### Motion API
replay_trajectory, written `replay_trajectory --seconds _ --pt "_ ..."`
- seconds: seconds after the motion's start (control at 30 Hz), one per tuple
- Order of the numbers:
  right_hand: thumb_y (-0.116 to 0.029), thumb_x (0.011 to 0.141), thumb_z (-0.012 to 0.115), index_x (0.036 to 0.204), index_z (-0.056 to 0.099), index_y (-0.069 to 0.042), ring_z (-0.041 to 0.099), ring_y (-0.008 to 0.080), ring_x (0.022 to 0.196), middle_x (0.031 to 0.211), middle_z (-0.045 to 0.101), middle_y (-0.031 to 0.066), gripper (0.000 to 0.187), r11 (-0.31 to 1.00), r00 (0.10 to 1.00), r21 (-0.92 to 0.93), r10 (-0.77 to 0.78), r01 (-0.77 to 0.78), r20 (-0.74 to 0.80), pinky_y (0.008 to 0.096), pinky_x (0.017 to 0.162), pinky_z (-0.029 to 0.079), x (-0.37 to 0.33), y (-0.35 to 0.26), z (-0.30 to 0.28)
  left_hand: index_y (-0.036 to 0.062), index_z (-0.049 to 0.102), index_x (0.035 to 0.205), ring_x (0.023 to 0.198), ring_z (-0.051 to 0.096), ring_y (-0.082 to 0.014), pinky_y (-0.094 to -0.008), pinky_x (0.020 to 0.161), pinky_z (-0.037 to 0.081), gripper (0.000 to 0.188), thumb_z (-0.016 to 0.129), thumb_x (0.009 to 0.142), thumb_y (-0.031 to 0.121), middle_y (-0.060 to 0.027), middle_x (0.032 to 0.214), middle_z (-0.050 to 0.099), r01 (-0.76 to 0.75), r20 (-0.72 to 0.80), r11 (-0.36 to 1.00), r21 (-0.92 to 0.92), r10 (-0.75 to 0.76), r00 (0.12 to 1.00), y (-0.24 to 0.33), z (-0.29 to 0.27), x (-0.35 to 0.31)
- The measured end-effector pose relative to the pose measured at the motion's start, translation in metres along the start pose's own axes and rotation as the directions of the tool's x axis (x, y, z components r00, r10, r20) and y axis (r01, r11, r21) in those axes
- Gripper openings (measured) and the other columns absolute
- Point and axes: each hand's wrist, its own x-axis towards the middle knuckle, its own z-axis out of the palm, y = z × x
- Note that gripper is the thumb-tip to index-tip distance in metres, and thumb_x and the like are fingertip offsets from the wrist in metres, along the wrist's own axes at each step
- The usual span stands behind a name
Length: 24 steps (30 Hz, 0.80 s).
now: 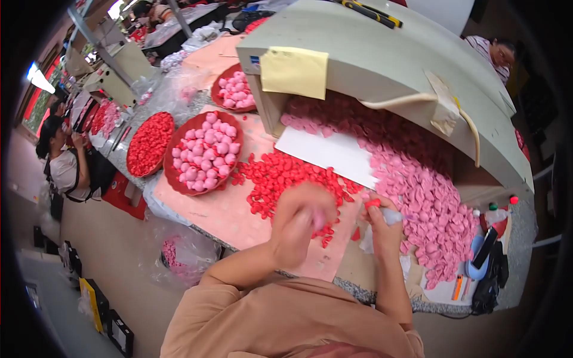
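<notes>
My left hand (298,224) is smeared by motion above a heap of small red pieces (280,179). Its fingers are curled, and a small pink piece (320,217) shows in them. To its right, my right hand (387,234) is closed, pinching a small red piece (373,203) between thumb and finger. A pale, translucent object (392,216), perhaps a small bottle, also sits in that hand. Beside it spreads a large heap of flat pink pieces (430,221), running back under a grey-green hood.
Left of the heap stand a red bowl of round pink pieces (206,156), a red bowl of red pieces (150,143) and another pink-filled bowl (236,89). The grey-green hood (382,53) overhangs the back. An orange marker (458,287) and black-handled tool (484,247) lie right. Other people sit farther off.
</notes>
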Motion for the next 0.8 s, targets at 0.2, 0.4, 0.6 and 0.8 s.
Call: replay_trajectory --seconds 0.2,0.4,0.6,0.8 --pt "-0.006 0.085 0.059 0.117 0.051 0.002 0.059 0.0149 0.079 0.091 0.06 0.0077 0.034 0.981 0.989 0.131 0.141 -0.145 0.039 0.0274 0.071 0.051 0.006 -0.001 0.0 0.0012 0.043 0.127 0.091 0.055 -0.0106 -0.0227 0.078 0.044 0.035 0.046 0.094 0.012 -0.0114 0.12 0.054 0.541 -0.016 0.739 -0.402 -0.596 0.803 -0.1 -0.015 0.021" --pt "-0.007 0.085 0.06 0.116 0.051 0.003 0.06 0.0175 0.084 0.097 0.061 0.0111 0.034 0.981 0.984 0.081 0.171 -0.175 0.055 0.0293 0.075 0.051 0.006 0.003 -0.001 0.0026 0.053 0.111 0.074 0.054 -0.0059 -0.0202 0.066 0.046 0.021 0.048 0.094 0.014 -0.0031 0.095 0.062 0.566 -0.118 0.824 -0.009 -0.563 0.818 -0.105 -0.013 0.016" --pt "-0.007 0.084 0.062 0.114 0.053 0.003 0.06 0.017 0.087 0.098 0.06 0.0096 0.032 0.99 0.992 -0.082 0.117 -0.114 0.044 0.0312 0.079 0.052 0.003 0.004 0.002 0.0028 0.053 0.11 0.055 0.049 -0.009 -0.0249 0.051 0.042 0.024 0.055 0.086 0.008 -0.0057 0.072 0.057 0.277 -0.057 0.788 0.549 -0.295 0.954 -0.106 -0.015 0.004" --pt "-0.006 0.083 0.063 0.112 0.058 0.002 0.06 0.012 0.084 0.095 0.061 0.0056 0.03 0.988 0.997 -0.136 0.071 -0.067 0.025 0.0236 0.075 0.048 0.002 0.001 0.007 0.0008 0.055 0.109 0.065 0.058 -0.0066 -0.0214 0.054 0.046 0.022 0.054 0.087 0.004 -0.0057 0.077 0.06 0.153 0.057 0.714 0.683 -0.262 0.963 -0.099 -0.013 0.004"
